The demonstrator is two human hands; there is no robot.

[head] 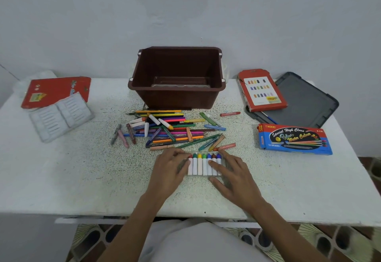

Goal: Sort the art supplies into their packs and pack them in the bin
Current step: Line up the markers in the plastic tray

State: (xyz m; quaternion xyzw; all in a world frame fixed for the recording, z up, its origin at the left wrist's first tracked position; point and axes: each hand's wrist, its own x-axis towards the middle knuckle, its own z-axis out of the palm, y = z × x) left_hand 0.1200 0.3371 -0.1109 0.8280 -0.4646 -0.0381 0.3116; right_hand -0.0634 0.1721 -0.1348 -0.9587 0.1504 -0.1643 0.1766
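left hand [172, 168] and right hand [229, 172] lie flat, fingers straight, on a crayon tray [202, 166] near the front edge of the table [82, 179], brown bin [177, 99] behind; blue box [294, 139] reads "nikki water colour 12 colours"

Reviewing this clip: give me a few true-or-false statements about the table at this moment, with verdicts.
1. The left hand and the right hand both touch the tray of colour-capped sticks. True.
2. The brown bin is filled with pencils. False: only a clear plastic tray shows at its bottom.
3. The blue Water Colour box lies to the right of the loose pile of pencils and crayons. True.
4. The red box at right lies wholly on bare table. False: it lies partly on the grey lid.
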